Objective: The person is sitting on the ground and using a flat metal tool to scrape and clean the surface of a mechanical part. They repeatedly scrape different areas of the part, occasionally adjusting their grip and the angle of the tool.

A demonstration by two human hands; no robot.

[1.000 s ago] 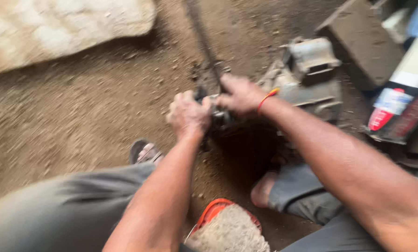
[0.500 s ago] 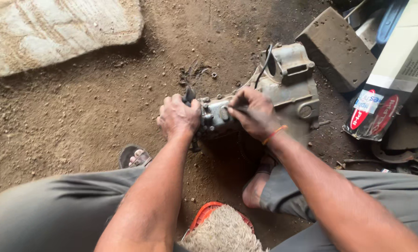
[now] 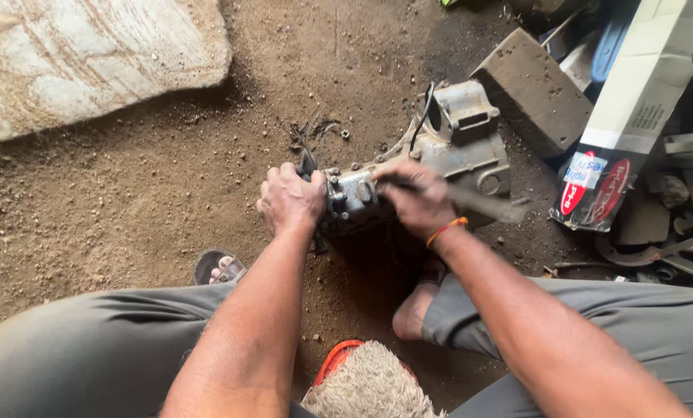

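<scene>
Grey trousers (image 3: 91,348) cover both bent legs of the seated person at the bottom edge, with a shaggy cream mat on an orange rim (image 3: 366,383) between the knees. One sandalled foot (image 3: 219,267) rests on the dirt to the left, and a bare foot (image 3: 416,306) lies just below the work. Both forearms reach forward to a small grey metal engine part (image 3: 354,197) standing on the dirt floor (image 3: 130,201) at mid-frame. The left hand (image 3: 291,201) is closed around the part's left end, fingers wrapped over it. The right hand (image 3: 416,203), with an orange band (image 3: 447,227) at the wrist, is clenched around a slender tool (image 3: 478,203) whose far end is blurred; its tip meets the part's top. Touching the part behind and to the right sits a larger grey engine casing (image 3: 466,135) with a black cable (image 3: 422,112). Farther right lie a dark rectangular block (image 3: 532,89), a long white-and-black carton (image 3: 633,116) and scrap metal pieces (image 3: 672,240). At far left, a pale stone slab (image 3: 91,58) rests on the ground.
</scene>
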